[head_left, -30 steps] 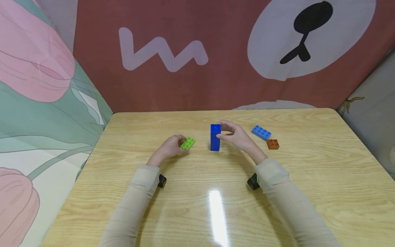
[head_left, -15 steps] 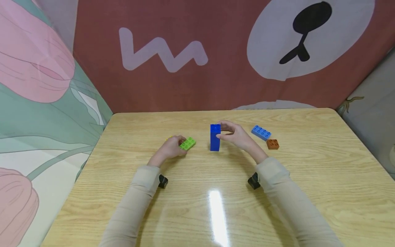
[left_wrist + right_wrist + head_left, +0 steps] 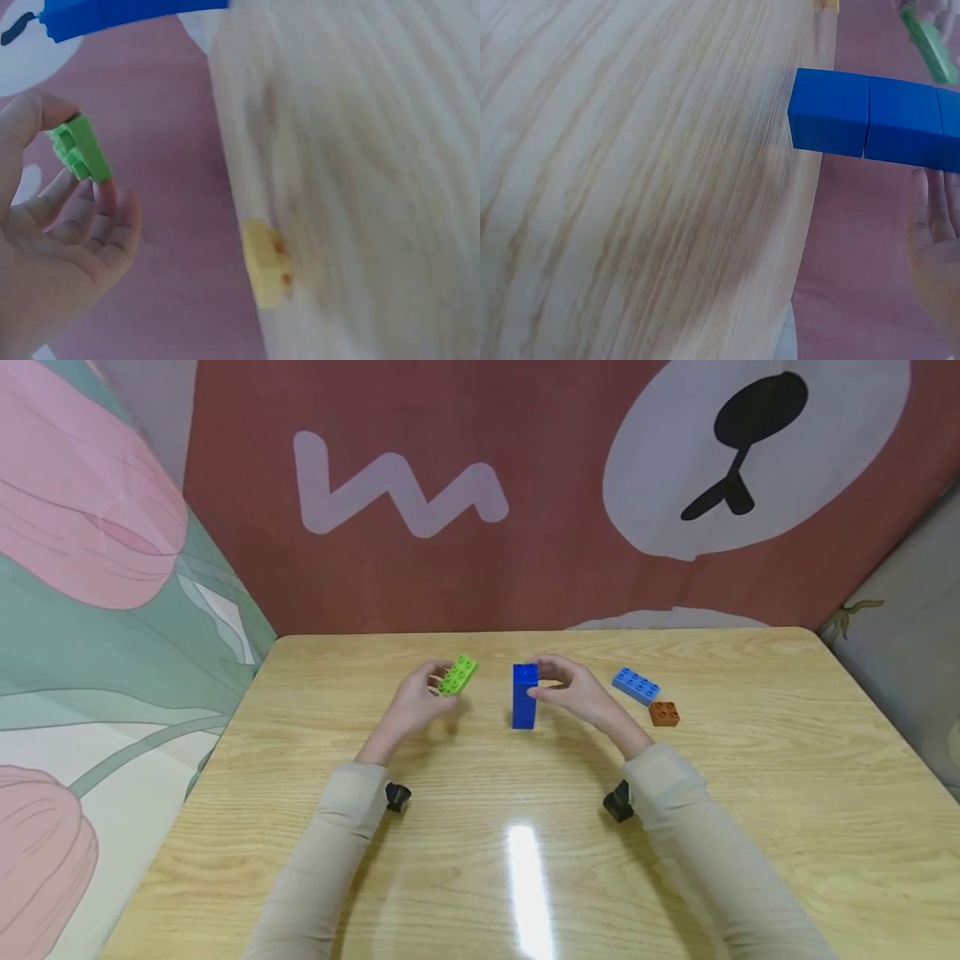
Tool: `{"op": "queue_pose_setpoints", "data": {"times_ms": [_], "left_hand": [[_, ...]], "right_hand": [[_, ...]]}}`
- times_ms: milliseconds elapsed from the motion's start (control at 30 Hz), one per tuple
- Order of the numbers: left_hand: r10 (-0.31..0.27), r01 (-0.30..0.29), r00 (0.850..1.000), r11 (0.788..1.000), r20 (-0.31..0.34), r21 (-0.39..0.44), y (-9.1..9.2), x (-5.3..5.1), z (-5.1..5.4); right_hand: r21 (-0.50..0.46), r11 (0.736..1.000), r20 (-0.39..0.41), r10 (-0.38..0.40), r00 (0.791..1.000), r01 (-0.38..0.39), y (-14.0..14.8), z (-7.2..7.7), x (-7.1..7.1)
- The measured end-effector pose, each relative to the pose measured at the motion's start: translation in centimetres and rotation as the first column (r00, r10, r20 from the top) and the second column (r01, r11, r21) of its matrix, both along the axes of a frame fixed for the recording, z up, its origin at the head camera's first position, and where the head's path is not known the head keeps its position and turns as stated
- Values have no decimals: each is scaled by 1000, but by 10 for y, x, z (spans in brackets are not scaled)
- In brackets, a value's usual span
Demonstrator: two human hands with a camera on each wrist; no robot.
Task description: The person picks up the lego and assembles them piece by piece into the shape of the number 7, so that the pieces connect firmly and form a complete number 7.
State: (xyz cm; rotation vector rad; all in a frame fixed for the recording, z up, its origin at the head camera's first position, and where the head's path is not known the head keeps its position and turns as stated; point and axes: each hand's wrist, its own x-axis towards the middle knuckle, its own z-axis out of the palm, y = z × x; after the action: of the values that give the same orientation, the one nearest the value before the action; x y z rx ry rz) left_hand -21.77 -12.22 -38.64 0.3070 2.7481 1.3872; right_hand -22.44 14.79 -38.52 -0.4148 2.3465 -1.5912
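In the head view a dark blue stack of bricks (image 3: 524, 697) stands upright on the table, and my right hand (image 3: 576, 692) grips its upper part from the right. To its left, my left hand (image 3: 417, 700) pinches a lime green brick (image 3: 457, 675) above the tabletop, studs showing. The left wrist view shows the green brick (image 3: 81, 148) between thumb and fingertips of my left hand (image 3: 67, 225). In the right wrist view the blue stack (image 3: 866, 116) has visible seams, and fingers of my right hand (image 3: 937, 240) lie against it.
A lighter blue brick (image 3: 636, 686) and an orange-brown brick (image 3: 664, 714) lie close together right of my right hand. A yellow brick (image 3: 264, 262) rests on the table in the left wrist view. A patterned cloth (image 3: 420, 577) rises behind the table's back edge.
My left hand has lifted the green brick off the table, moving it toward the back and tilting it. The right hand and the blue stack have stayed in place.
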Motion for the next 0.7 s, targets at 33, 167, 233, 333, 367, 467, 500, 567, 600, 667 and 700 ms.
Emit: {"op": "queue_pose_setpoints", "data": {"times_ms": [33,167,233,333,367,467,500,567,600,667,700], "left_hand": [[2,-2,1000,1000,-17,5,2,0,2],[7,-5,998,999,-68,35,11,3,9],[-5,9,996,999,-94,48,16,4,12],[-25,33,990,998,-136,55,22,6,17],[-32,41,989,997,-147,59,25,6,18],[-47,58,985,996,-164,63,30,7,21],[-52,63,985,996,-166,65,32,8,22],[-62,73,985,996,-164,60,36,8,23],[-69,79,984,995,-164,54,38,8,24],[-87,94,982,995,-167,38,41,8,25],[-97,103,981,994,-167,28,43,8,25]], "right_hand": [[1,1000,-3,1,1000,-1,0,0,0],[-1,1000,-13,5,1000,-5,1,0,0],[-3,1000,-18,9,1000,-9,1,-1,-1],[-9,1000,-30,15,999,-15,1,-1,-1],[-10,1000,-42,19,999,-19,1,-1,-2],[-39,999,-86,23,996,-26,0,-1,-2],[-49,998,-102,23,995,-28,0,0,-2],[-76,997,-129,20,991,-30,0,2,-2],[-87,996,-136,16,991,-28,-1,3,-1],[-96,995,-146,14,989,-28,-1,5,0],[-99,995,-151,14,988,-29,-2,6,0]]}}
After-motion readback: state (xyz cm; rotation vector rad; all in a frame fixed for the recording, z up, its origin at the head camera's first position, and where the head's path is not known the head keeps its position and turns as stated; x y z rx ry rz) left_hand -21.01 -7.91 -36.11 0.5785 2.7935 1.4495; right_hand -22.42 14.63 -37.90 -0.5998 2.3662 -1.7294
